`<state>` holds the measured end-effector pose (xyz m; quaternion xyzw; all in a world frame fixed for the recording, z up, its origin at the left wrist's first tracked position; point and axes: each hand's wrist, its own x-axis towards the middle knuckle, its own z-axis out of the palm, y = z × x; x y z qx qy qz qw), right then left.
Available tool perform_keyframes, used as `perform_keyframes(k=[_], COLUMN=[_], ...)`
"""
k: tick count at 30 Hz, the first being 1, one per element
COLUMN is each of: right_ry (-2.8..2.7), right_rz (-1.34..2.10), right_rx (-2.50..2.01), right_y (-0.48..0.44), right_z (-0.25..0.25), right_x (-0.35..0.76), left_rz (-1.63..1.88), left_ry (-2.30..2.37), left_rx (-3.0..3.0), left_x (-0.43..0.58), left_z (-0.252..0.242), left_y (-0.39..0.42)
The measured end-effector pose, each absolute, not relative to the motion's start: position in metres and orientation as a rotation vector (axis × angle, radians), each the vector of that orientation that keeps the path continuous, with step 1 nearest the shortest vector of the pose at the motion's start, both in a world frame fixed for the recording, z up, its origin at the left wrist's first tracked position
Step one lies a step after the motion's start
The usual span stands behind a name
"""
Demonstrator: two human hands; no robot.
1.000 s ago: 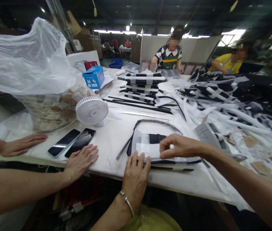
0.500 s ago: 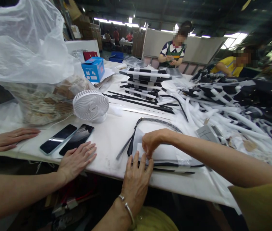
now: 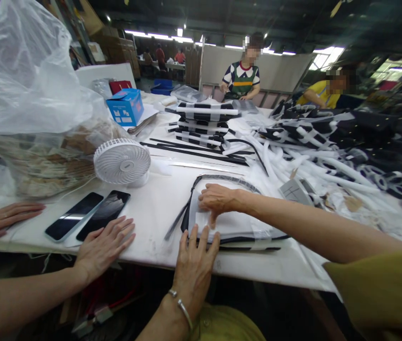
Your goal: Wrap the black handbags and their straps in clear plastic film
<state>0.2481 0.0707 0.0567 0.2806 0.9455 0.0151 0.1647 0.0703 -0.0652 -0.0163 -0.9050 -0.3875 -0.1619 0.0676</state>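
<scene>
A bundle with a black edge and a pale, flat white piece (image 3: 236, 226) on top lies near the table's front edge. Clear tape (image 3: 262, 233) runs over its right part. My left hand (image 3: 195, 258), a metal bracelet at its wrist, rests flat with fingers spread on the bundle's near left edge. Above the white piece is my right hand (image 3: 218, 199), its fingers curled in and one digit pressing straight down on the surface. Nothing shows inside its curled fingers. A dark strap (image 3: 177, 220) sticks out at the bundle's left corner.
Another person's hands (image 3: 104, 241) lie on the table at left, beside two phones (image 3: 75, 215). Behind them stand a white fan (image 3: 122, 162) and a large plastic bag (image 3: 19, 85). Stacked black-and-white bundles (image 3: 204, 124) and white tubes (image 3: 343, 173) lie farther back. Two co-workers are beyond.
My right hand has lifted slightly and its fingers have curled, one digit now pointing down. My left hand stays on the edge. The whole view has shifted, moving things leftward.
</scene>
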Motion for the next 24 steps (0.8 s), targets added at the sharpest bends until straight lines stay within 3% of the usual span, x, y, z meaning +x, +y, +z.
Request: perform_keyframes(k=[4,7,15,24], right_ry=[2.836,2.878,2.533,2.498], right_rz=[0.192,0.053,-0.353,0.026], right_rx=[1.561,2.032,2.277,3.087], right_y=[0.058,0.025,-0.011,-0.05], right_z=[0.061,0.053,0.004,0.066], right_x=[0.289,0.301,0.267,0.354], left_rz=[-0.483,-0.488,-0.451,-0.494], left_ry=[-1.168,-1.163,-1.138,-1.122], left_rx=[-2.715,-2.717,-2.714,-2.735], left_x=[0.07,0.07,0.07,0.066], left_z=[-0.016,-0.016,-0.015,-0.013], left_y=[-0.067,-0.067,-0.064,-0.06])
